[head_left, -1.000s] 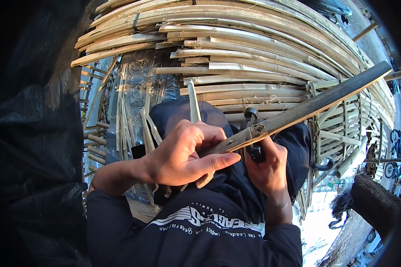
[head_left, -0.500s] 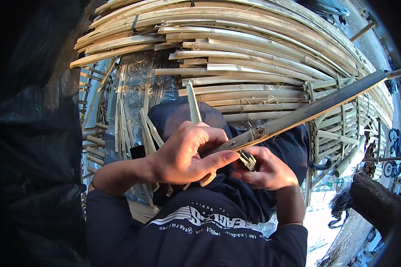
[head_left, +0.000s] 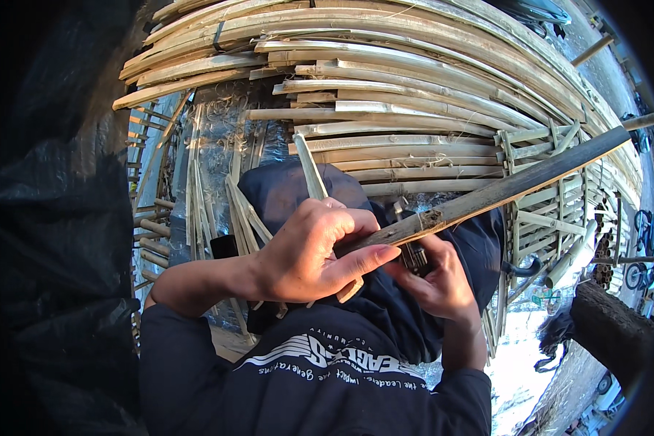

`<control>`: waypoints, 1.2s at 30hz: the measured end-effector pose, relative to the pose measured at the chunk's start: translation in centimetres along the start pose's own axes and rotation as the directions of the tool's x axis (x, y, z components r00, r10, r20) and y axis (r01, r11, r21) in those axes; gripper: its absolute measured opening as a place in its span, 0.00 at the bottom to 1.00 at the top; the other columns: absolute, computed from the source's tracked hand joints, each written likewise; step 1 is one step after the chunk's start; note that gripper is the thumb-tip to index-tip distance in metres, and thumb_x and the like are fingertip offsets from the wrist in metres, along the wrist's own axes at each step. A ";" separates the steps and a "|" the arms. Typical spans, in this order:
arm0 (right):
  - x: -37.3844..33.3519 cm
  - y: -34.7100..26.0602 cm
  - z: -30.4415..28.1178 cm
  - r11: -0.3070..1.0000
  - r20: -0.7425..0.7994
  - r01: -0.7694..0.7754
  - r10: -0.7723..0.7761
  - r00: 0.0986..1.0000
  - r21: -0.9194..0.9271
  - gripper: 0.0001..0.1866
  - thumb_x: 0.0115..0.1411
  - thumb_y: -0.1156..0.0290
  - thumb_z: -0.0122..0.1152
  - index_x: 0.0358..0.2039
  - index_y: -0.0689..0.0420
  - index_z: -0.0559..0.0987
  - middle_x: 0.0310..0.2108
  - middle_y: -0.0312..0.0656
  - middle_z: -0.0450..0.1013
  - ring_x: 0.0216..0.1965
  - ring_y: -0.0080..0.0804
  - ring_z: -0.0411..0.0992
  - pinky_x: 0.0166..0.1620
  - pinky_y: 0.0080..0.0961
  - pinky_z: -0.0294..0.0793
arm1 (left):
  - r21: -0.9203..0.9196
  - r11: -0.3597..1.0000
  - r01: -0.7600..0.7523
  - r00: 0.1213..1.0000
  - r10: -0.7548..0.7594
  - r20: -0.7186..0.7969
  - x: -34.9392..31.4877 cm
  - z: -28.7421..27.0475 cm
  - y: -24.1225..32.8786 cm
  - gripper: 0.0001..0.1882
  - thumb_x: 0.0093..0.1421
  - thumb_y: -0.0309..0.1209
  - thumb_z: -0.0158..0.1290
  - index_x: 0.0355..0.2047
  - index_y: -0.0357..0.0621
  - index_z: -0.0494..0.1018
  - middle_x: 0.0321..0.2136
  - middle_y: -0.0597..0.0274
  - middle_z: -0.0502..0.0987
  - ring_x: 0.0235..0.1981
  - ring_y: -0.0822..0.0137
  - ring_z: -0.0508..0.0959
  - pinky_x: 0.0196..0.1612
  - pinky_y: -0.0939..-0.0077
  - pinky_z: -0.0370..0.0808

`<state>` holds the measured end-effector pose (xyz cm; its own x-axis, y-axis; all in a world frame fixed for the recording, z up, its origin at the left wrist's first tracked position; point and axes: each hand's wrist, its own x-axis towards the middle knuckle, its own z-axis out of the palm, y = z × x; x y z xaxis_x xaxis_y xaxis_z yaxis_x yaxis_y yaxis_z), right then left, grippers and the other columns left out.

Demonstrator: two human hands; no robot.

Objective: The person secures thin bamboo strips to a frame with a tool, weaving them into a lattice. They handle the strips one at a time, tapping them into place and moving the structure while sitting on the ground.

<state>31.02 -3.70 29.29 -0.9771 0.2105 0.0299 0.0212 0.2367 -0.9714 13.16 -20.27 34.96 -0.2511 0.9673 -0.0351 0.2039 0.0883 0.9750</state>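
My left hand is closed round the near end of a long split bamboo piece, its thumb pressed along the edge. The piece slants up to the far right, dark on its outer side. A narrower pale bamboo strip passes beneath that hand, and a pale wooden end shows below the palm. My right hand, under the split bamboo, grips a dark ridged tool. A small metallic part of this tool shows beyond the bamboo; its exact kind is unclear.
Stacked split bamboo lengths fill the far side. Loose thin strips lean by my left leg. Slatted bamboo frames stand at the right, near a thick dark log. Black sheeting hangs along the left.
My right hand has turned and shifted slightly right, and the tool's metallic part now shows above the bamboo. The split bamboo's far end has dipped slightly; the pale strip's tip has moved left.
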 end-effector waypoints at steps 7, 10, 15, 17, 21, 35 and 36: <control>0.4 -0.2 0.4 0.785 -0.327 0.023 -0.284 0.901 -0.619 0.25 0.46 0.84 0.65 0.48 0.59 0.76 0.33 0.50 0.78 0.31 0.52 0.78 0.34 0.37 0.78 | -0.129 0.985 0.116 0.993 -0.118 -0.009 0.0 0.2 -0.2 0.17 0.69 0.36 0.59 0.25 0.37 0.76 0.15 0.63 0.77 0.16 0.75 0.75 0.23 0.79 0.65; 0.3 1.5 0.7 0.649 -0.380 0.040 -0.494 0.782 -0.760 0.27 0.44 0.84 0.65 0.48 0.59 0.76 0.30 0.48 0.76 0.29 0.53 0.76 0.32 0.36 0.77 | -0.038 0.999 -0.014 1.000 0.014 -0.007 0.2 0.1 -0.2 0.18 0.70 0.36 0.58 0.24 0.36 0.75 0.14 0.64 0.76 0.16 0.76 0.76 0.20 0.81 0.65; 0.4 0.2 -0.3 1.000 -0.016 -0.007 0.007 1.000 -0.017 0.21 0.55 0.82 0.69 0.50 0.61 0.76 0.29 0.39 0.75 0.28 0.23 0.74 0.31 0.25 0.74 | -0.173 0.979 0.109 0.994 -0.105 0.030 0.2 0.0 0.3 0.19 0.70 0.36 0.57 0.24 0.36 0.74 0.13 0.64 0.76 0.15 0.77 0.76 0.20 0.81 0.65; 0.3 0.1 -1.1 0.920 0.279 -0.270 0.191 0.941 0.283 0.20 0.59 0.80 0.69 0.52 0.62 0.77 0.41 0.37 0.80 0.38 0.19 0.75 0.37 0.24 0.76 | -0.113 0.993 0.018 1.000 -0.016 0.024 0.1 0.2 -0.4 0.19 0.70 0.35 0.57 0.24 0.36 0.74 0.13 0.64 0.76 0.14 0.76 0.76 0.20 0.81 0.65; 0.1 -0.8 -1.0 0.968 -0.052 -0.063 0.052 0.997 -0.242 0.18 0.57 0.81 0.66 0.49 0.62 0.77 0.35 0.46 0.79 0.30 0.44 0.79 0.35 0.32 0.77 | -0.168 0.982 0.084 0.996 -0.080 0.030 0.2 0.6 -0.5 0.17 0.70 0.33 0.56 0.24 0.36 0.74 0.12 0.64 0.75 0.13 0.74 0.76 0.20 0.81 0.66; -0.3 -0.4 -1.6 0.805 0.297 -0.488 0.401 0.867 0.338 0.14 0.61 0.76 0.69 0.45 0.61 0.75 0.28 0.28 0.74 0.26 0.20 0.71 0.30 0.24 0.74 | -0.073 0.997 -0.013 1.000 0.014 0.015 1.0 1.1 -1.2 0.18 0.71 0.33 0.55 0.27 0.33 0.74 0.13 0.63 0.74 0.13 0.74 0.78 0.17 0.80 0.68; -0.2 -0.3 -1.9 0.735 0.381 -0.569 0.438 0.814 0.370 0.15 0.60 0.76 0.70 0.44 0.61 0.75 0.29 0.29 0.75 0.25 0.21 0.72 0.30 0.24 0.74 | -0.052 0.997 -0.048 0.999 0.048 0.011 0.9 1.1 -1.4 0.18 0.71 0.33 0.55 0.27 0.32 0.74 0.13 0.63 0.74 0.13 0.74 0.78 0.16 0.79 0.68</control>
<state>31.62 -2.00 30.06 -0.8666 -0.0868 -0.4914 0.4934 -0.2965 -0.8177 13.72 -19.23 33.31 -0.2305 0.9730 0.0096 0.1657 0.0295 0.9857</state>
